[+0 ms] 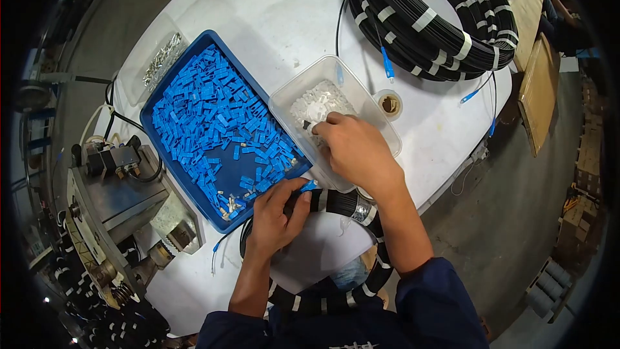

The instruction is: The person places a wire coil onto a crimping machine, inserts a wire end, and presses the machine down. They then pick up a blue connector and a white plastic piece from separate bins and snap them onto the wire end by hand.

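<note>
My left hand (279,215) pinches a blue fibre connector (309,186) between thumb and fingers, at the near right corner of the blue tray (258,84). Beneath that hand lies a coil of black cable (342,201) with white bands, hanging over the table's near edge. My right hand (359,152) reaches into a clear plastic container (385,130) of small white pieces (321,99). Its fingers are drawn together over the pieces; what they grip is hidden. A small dark spot shows by the fingertips. Many blue connector housings (206,100) fill the tray.
A large banded cable coil (423,22) with blue-tipped ends lies at the far right. Small metal parts (161,58) sit in a clear box at the far left. A metal bench machine (123,187) stands left, and a small round tub (389,104) beside the container.
</note>
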`<state>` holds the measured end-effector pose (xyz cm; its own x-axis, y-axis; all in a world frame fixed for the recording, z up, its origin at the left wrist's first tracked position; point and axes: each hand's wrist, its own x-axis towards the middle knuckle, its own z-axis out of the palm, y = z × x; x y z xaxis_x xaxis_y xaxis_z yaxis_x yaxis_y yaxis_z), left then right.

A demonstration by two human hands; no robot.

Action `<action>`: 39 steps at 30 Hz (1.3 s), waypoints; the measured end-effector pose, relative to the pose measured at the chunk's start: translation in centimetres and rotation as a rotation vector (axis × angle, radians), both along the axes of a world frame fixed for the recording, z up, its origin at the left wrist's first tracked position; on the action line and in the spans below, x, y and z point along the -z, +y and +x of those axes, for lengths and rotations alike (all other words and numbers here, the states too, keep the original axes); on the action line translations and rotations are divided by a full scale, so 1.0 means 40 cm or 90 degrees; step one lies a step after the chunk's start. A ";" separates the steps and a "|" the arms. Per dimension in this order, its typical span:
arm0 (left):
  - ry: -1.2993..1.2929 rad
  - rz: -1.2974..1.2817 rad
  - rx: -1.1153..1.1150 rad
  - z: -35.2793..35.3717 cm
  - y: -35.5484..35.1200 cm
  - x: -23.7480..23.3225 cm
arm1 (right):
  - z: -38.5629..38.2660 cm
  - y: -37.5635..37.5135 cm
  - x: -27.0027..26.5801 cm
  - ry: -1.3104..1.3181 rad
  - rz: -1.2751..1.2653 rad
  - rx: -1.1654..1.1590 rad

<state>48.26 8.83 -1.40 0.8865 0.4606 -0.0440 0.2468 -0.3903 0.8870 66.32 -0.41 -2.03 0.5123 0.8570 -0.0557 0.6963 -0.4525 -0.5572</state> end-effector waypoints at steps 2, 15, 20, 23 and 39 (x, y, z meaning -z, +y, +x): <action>-0.009 0.008 -0.005 0.000 0.001 0.003 | 0.001 -0.001 0.002 0.016 -0.033 -0.014; 0.014 0.002 -0.020 0.001 -0.002 0.000 | 0.007 -0.009 0.013 0.072 -0.003 -0.008; 0.007 -0.004 -0.028 -0.001 -0.003 0.006 | 0.009 -0.008 0.012 0.095 0.000 -0.013; -0.022 0.007 -0.031 -0.001 -0.004 0.012 | 0.009 -0.006 0.015 0.091 0.034 -0.007; -0.178 0.066 -0.018 -0.042 0.009 0.030 | -0.228 -0.059 -0.076 0.541 0.471 0.265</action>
<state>46.60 9.17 -2.60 0.8444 0.4742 0.2494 0.0098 -0.4791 0.8777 57.20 -2.78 1.01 0.7951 0.6019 -0.0741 -0.1432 0.0676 -0.9874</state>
